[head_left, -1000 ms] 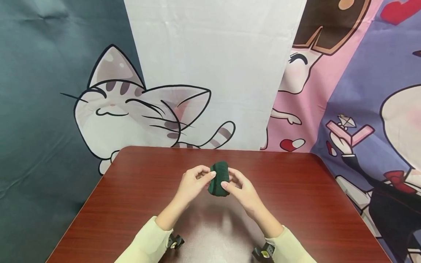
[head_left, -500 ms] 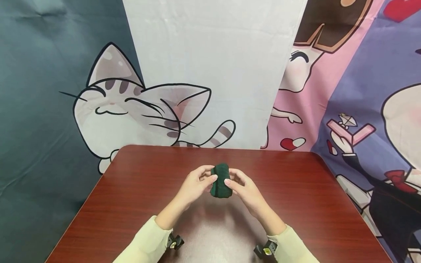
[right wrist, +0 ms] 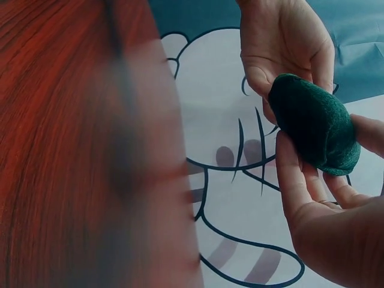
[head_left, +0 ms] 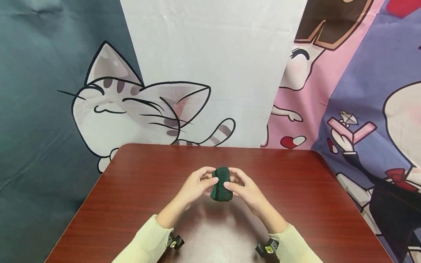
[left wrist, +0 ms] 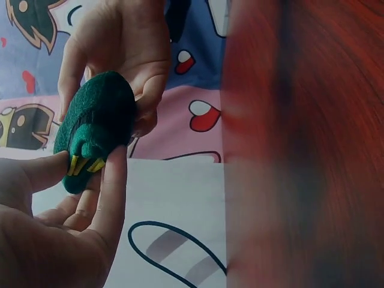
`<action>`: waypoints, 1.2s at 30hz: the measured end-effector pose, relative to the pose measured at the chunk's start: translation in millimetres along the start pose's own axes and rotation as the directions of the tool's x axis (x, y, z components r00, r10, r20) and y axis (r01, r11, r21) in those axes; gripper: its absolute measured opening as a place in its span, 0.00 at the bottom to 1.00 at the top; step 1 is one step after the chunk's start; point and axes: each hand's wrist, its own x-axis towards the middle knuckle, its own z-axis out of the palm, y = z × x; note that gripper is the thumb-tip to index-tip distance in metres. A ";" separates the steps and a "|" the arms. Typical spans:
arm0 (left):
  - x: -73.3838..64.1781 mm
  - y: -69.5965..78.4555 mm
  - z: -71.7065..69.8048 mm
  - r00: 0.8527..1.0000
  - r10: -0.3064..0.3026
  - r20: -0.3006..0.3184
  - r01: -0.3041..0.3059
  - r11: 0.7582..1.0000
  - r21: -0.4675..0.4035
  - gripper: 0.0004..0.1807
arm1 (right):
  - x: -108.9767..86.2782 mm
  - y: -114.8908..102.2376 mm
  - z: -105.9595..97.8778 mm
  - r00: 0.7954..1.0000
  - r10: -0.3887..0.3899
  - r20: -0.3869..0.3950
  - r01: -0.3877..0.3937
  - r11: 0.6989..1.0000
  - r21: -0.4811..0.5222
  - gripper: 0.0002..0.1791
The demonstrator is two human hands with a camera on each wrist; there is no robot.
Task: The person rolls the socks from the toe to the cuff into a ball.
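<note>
A dark green bundle of soft cloth (head_left: 222, 184), rolled up small like a balled sock, is held upright above the table between both hands. My left hand (head_left: 194, 187) pinches its left side, thumb on the near face and fingers behind. On the other side my right hand (head_left: 245, 190) grips it the same way. Yellow stripes show on a tucked end of the bundle (left wrist: 99, 120) in the left wrist view, close to the left fingertips. From the right wrist, the bundle (right wrist: 315, 123) shows a plain, fuzzy, rounded side.
The reddish-brown wooden table (head_left: 138, 190) lies under the hands. Behind it hangs a cloth backdrop (head_left: 217, 54) with a cartoon cat and figures. Small black devices, such as the left one (head_left: 175, 241), are strapped at both wrists.
Both hands have brought the green bundle slightly down and to the right in the head view. Their hold on it looks much the same, with the thumbs shifted a little.
</note>
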 end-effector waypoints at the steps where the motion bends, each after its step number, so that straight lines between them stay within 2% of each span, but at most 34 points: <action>1: 0.3 -0.7 0.1 1.000 -0.002 0.001 0.002 1.000 -0.002 0.20 | 0.2 0.2 0.0 1.000 0.001 0.000 -0.001 1.000 0.003 0.30; 10: 0.6 -3.9 -0.5 1.000 -0.023 0.015 0.023 0.999 -0.025 0.22 | 2.1 2.6 0.0 1.000 0.018 -0.004 -0.018 1.000 0.024 0.29; 19: 1.9 -8.4 -1.1 0.999 -0.036 0.022 0.037 0.999 -0.026 0.23 | 2.5 5.5 -2.4 0.999 0.032 -0.017 -0.033 0.999 -0.021 0.30; 36: 10.5 -23.8 -2.1 0.998 -0.063 0.029 0.065 0.996 -0.057 0.23 | 6.4 13.1 -4.7 0.994 0.067 -0.090 -0.076 0.991 -0.107 0.27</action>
